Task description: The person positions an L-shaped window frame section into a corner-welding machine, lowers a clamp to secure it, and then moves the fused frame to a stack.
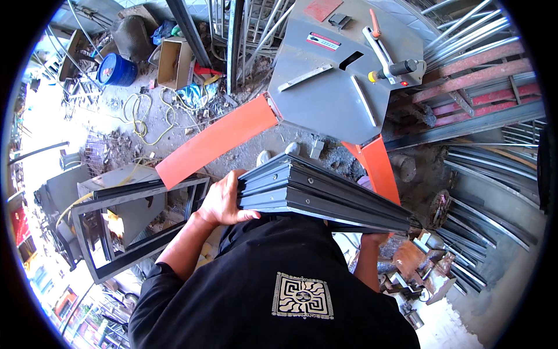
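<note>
A long dark grey aluminium profile (343, 195), grooved along its length and dotted with small screw heads, lies across the front of my body. My left hand (224, 200) grips its left end, with the thumb underneath and the fingers over the top. Towards the far right end, my right hand (375, 239) holds it from below; most of those fingers are hidden by the profile. Beyond it stands a grey machine table (325, 107) with two orange side arms, the left arm (218, 139) and the right arm (381, 168).
A clamp (395, 67) with an orange handle sits on the machine. A rectangular metal frame (139, 224) leans at my left. A blue bucket (116, 71), a cardboard box (174, 64) and a yellow hose (139, 125) are at the far left. Metal bars (488, 192) lie at right.
</note>
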`<action>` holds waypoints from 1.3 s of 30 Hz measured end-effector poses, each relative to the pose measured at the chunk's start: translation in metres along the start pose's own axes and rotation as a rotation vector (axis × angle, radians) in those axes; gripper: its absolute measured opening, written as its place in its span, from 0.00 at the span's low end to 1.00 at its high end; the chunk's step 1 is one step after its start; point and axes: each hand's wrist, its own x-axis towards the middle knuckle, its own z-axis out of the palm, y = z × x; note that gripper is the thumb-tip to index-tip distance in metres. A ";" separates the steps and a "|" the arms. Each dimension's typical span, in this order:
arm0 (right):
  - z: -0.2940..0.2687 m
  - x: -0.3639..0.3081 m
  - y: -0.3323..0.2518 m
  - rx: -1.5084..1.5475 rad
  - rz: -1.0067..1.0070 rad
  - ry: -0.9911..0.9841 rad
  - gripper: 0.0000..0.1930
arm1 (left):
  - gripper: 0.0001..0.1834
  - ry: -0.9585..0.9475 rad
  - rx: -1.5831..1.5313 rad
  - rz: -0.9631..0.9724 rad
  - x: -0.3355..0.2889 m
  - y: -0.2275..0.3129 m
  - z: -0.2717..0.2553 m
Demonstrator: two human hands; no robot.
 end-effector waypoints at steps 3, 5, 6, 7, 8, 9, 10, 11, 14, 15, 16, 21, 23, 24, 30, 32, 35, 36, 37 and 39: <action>0.014 -0.011 -0.008 -0.010 -0.015 0.058 0.32 | 0.69 0.026 -0.026 0.026 -0.012 -0.017 0.008; 0.023 -0.015 -0.012 0.005 -0.017 0.015 0.32 | 0.69 0.048 -0.035 0.028 -0.019 -0.019 0.011; 0.025 -0.016 -0.013 0.022 -0.022 0.027 0.33 | 0.69 0.059 -0.035 0.026 -0.021 -0.021 0.013; 0.028 -0.017 -0.013 0.039 -0.024 0.038 0.33 | 0.69 0.041 -0.029 0.005 -0.023 -0.022 0.015; 0.030 -0.017 -0.014 0.037 -0.020 0.026 0.33 | 0.69 0.024 -0.023 -0.017 -0.025 -0.023 0.017; 0.028 -0.015 -0.014 0.001 0.002 0.004 0.32 | 0.69 0.041 -0.031 -0.023 -0.028 -0.022 0.020; 0.020 -0.011 -0.013 -0.033 0.019 -0.014 0.32 | 0.69 0.053 -0.031 -0.030 -0.029 -0.023 0.023; 0.013 -0.004 -0.014 -0.066 0.050 0.031 0.31 | 0.69 0.054 -0.036 -0.024 -0.029 -0.023 0.025; -0.010 0.012 -0.009 -0.003 0.062 -0.086 0.30 | 0.69 0.050 -0.035 -0.044 -0.032 -0.026 0.038; -0.018 0.015 -0.007 -0.033 0.059 -0.076 0.30 | 0.69 0.071 -0.027 -0.026 -0.035 -0.029 0.043; -0.025 0.020 -0.005 -0.035 0.069 -0.077 0.30 | 0.69 0.090 -0.019 -0.007 -0.038 -0.031 0.048; -0.051 0.039 -0.008 0.085 0.165 -0.141 0.31 | 0.69 0.073 -0.019 -0.025 -0.038 -0.025 0.062; -0.051 0.043 -0.010 0.051 0.166 -0.102 0.31 | 0.69 0.071 -0.037 -0.016 -0.035 -0.019 0.067; -0.050 0.044 -0.011 0.021 0.161 -0.062 0.31 | 0.69 0.076 -0.033 -0.023 -0.035 -0.020 0.070; -0.079 0.072 -0.007 0.059 0.213 -0.064 0.32 | 0.75 0.018 0.053 -0.019 -0.031 -0.031 0.087; -0.088 0.079 -0.006 0.063 0.212 -0.131 0.32 | 0.77 0.055 0.047 0.013 -0.033 -0.036 0.095; -0.094 0.088 -0.003 0.057 0.203 -0.208 0.33 | 0.71 0.064 0.063 -0.001 -0.033 -0.041 0.099; -0.089 0.088 -0.004 0.041 0.199 -0.218 0.33 | 0.71 0.071 0.064 -0.008 -0.034 -0.044 0.102; -0.084 0.087 -0.004 0.037 0.204 -0.226 0.33 | 0.71 0.082 0.068 -0.018 -0.035 -0.048 0.105; -0.076 0.085 -0.005 0.001 0.226 -0.110 0.34 | 0.73 0.085 0.055 -0.043 -0.035 -0.050 0.104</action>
